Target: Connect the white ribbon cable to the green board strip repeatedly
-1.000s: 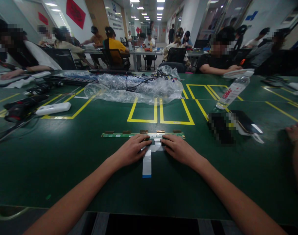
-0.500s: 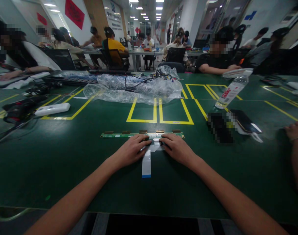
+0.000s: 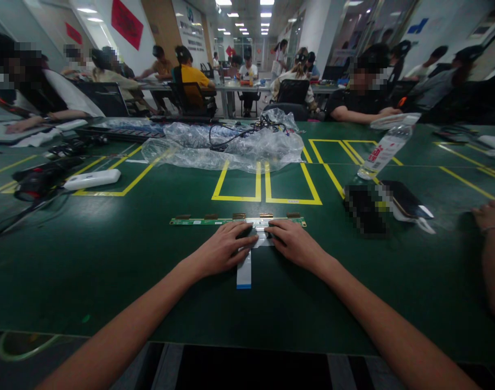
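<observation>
A long narrow green circuit board (image 3: 198, 220) lies flat on the green table mat (image 3: 109, 260). A white flat ribbon cable (image 3: 244, 273) with a blue tip runs from the board's middle toward me. My left hand (image 3: 223, 250) rests palm down with its fingers pressed on the cable's top end at the board. My right hand (image 3: 294, 244) lies opposite, its fingertips pressed on the same joint. The two sets of fingertips nearly meet over the connector, which they mostly hide.
Crumpled clear plastic (image 3: 231, 146) with a black cable lies beyond yellow tape boxes (image 3: 267, 187). A water bottle (image 3: 383, 151) and a phone (image 3: 405, 201) sit to the right, a white device (image 3: 92, 179) and black gear to the left. Another person's hand (image 3: 489, 216) rests at far right.
Both hands have drawn closer together over the cable's end at the board. The visible length of ribbon cable below them looks slightly shorter.
</observation>
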